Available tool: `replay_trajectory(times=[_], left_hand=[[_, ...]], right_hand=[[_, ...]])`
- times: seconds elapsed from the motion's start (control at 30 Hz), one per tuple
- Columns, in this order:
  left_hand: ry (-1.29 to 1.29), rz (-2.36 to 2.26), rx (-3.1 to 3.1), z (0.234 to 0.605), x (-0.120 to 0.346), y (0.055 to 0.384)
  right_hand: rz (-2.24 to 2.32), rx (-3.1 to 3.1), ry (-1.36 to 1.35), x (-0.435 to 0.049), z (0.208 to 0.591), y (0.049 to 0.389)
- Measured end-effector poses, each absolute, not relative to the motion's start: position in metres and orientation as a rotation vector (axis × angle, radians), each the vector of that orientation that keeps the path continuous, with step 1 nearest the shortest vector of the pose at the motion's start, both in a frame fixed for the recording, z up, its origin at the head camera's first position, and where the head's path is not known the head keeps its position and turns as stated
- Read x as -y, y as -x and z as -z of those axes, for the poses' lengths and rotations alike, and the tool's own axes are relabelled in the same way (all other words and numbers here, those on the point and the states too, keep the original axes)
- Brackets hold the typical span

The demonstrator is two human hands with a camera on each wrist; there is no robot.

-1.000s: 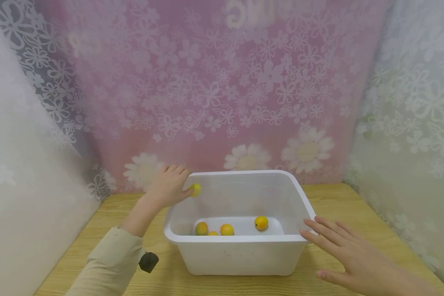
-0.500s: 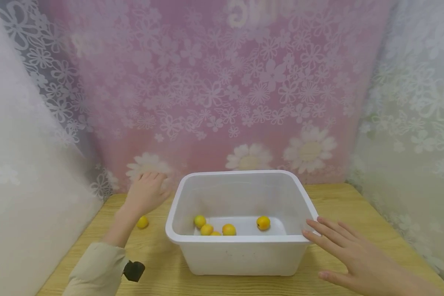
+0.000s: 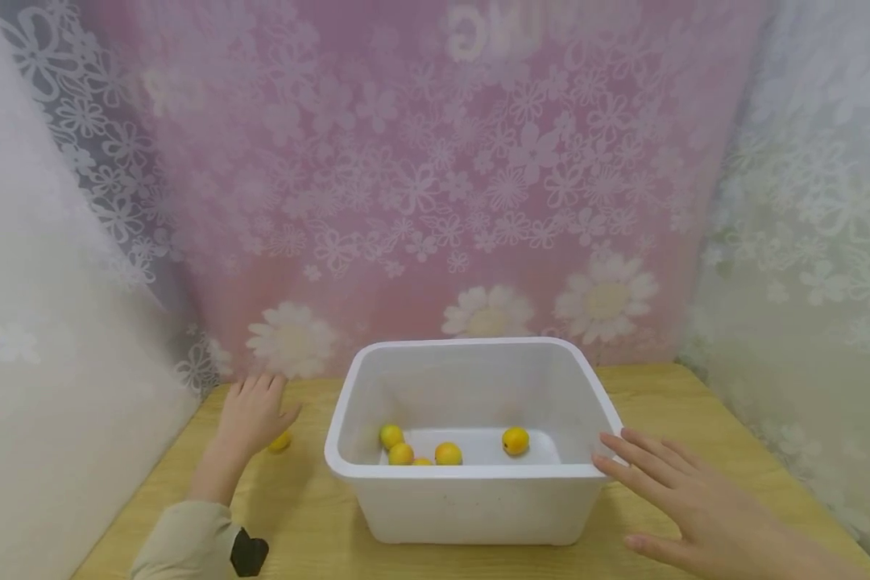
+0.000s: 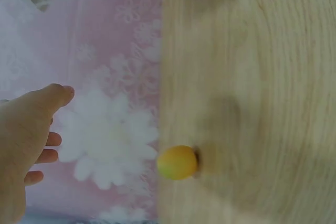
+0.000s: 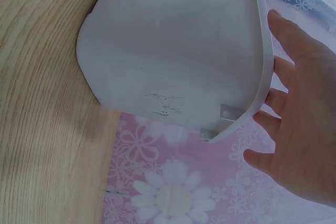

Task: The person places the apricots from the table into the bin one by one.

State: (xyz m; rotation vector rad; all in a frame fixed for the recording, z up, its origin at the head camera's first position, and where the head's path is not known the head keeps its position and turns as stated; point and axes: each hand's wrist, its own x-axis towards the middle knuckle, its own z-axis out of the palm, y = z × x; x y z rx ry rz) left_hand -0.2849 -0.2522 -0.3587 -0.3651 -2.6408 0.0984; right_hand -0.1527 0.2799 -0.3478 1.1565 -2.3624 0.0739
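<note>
A small yellow-orange fruit [image 3: 281, 441] lies on the table left of a white plastic tub [image 3: 471, 509]. My left hand [image 3: 252, 415] hovers over it with fingers stretched, partly covering it in the head view. In the left wrist view the fruit [image 4: 177, 162] shows whole, apart from the hand, with a greenish patch at its lower left. Inside the tub are several similar fruits: a group toward the left, including one greenish fruit [image 3: 391, 436], and a lone fruit [image 3: 515, 441] farther right. My right hand [image 3: 685, 499] has its spread fingertips at the tub's right rim.
The wooden table [image 3: 312, 515] ends at a pink flowered sheet [image 3: 406, 201] behind the tub. Pale flowered sheets hang on both sides, the left sheet [image 3: 65, 362] close beside my left arm. A black object [image 3: 250, 553] sits at my left cuff.
My left hand let a fruit go inside the tub, then moved left and down to the fruit on the table. That released fruit joined the left group. The right hand stayed at the rim.
</note>
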Motion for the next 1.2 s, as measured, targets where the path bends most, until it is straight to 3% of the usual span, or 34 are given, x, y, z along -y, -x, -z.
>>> replay_trajectory(times=[0.57,1.2], left_hand=[[0.145,0.081,2.883,0.401,0.278,0.301],[0.089,0.089,3.032,0.430,0.288,0.297]], right_hand=[[-0.094,2.369,-1.143,-0.280,0.347,0.149],[-0.023,2.379,-1.127,-0.276,0.343,0.149]])
